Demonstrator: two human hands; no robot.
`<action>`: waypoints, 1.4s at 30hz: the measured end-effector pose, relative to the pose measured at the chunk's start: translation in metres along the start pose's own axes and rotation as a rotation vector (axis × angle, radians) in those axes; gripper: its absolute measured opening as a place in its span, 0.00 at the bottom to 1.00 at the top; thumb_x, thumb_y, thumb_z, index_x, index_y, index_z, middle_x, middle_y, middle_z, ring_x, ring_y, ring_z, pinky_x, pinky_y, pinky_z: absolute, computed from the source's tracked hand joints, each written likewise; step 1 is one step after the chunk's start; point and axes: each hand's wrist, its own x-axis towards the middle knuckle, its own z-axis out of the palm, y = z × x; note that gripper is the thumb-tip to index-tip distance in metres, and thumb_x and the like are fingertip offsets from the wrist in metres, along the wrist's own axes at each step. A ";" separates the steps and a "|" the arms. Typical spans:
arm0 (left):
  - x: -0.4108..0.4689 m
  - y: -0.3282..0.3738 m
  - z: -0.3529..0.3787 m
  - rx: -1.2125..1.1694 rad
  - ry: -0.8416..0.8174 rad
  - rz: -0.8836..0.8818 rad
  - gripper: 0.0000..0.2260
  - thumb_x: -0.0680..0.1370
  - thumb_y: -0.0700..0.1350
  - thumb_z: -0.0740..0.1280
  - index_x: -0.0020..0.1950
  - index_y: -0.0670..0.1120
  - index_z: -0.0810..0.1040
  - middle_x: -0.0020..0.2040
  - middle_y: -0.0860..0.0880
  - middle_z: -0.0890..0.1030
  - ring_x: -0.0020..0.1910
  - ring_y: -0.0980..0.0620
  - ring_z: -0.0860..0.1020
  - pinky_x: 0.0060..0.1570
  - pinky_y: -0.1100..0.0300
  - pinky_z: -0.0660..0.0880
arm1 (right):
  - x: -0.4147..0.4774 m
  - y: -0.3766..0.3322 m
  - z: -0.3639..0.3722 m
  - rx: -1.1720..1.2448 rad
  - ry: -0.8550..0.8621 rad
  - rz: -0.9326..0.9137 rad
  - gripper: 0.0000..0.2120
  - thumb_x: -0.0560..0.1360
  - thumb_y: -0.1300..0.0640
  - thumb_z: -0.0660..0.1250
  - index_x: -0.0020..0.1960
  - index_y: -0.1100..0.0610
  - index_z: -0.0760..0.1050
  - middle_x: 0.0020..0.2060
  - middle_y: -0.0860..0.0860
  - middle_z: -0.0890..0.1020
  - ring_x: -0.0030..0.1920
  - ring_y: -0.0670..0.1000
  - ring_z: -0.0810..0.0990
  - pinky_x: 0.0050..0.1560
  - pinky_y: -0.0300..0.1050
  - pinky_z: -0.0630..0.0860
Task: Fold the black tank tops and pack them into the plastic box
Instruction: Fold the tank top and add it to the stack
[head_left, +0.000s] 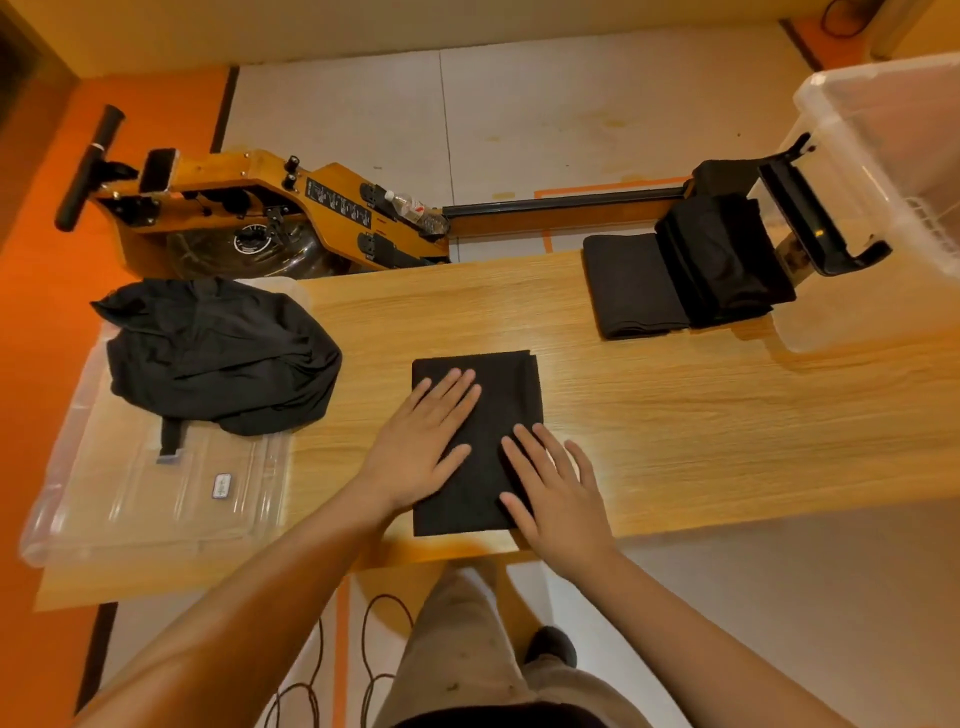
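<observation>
Our hands lie open and flat, fingers spread: our left hand (428, 441) presses the upper left of the folded black tank top (485, 410) at the desk's (675, 415) near edge, our right hand (553, 496) its lower right corner. Unfolded tops (218, 353) heap on the clear lid (156, 499) at left. Folded ones (680, 280) sit beside the plastic box (893, 156) at right.

worktop (675, 415): light wood grain | rowing machine (270, 208): wooden frame, on floor beyond the far edge | water bottle (415, 210): lying on the machine | cables (374, 649): looped on floor at near side | orange wall (47, 218): left
</observation>
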 end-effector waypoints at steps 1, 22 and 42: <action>-0.012 0.014 0.008 -0.027 -0.003 0.003 0.30 0.81 0.57 0.52 0.80 0.45 0.50 0.80 0.47 0.48 0.79 0.51 0.44 0.76 0.52 0.44 | 0.007 0.004 -0.001 -0.009 -0.001 -0.034 0.27 0.79 0.44 0.53 0.74 0.56 0.66 0.74 0.52 0.67 0.75 0.54 0.61 0.73 0.53 0.54; -0.103 0.085 0.063 -0.012 -0.025 -0.116 0.54 0.53 0.32 0.79 0.75 0.45 0.58 0.74 0.43 0.66 0.77 0.46 0.54 0.68 0.49 0.64 | -0.045 0.018 0.017 -0.049 -0.116 -0.302 0.41 0.66 0.61 0.74 0.76 0.58 0.61 0.74 0.57 0.64 0.75 0.56 0.61 0.74 0.50 0.49; -0.094 0.055 -0.005 -0.529 0.133 -0.396 0.17 0.80 0.57 0.53 0.59 0.51 0.76 0.39 0.52 0.81 0.36 0.54 0.78 0.36 0.55 0.74 | -0.002 0.042 -0.044 0.245 -0.218 -0.091 0.16 0.79 0.45 0.53 0.59 0.50 0.73 0.34 0.52 0.81 0.37 0.53 0.79 0.46 0.49 0.75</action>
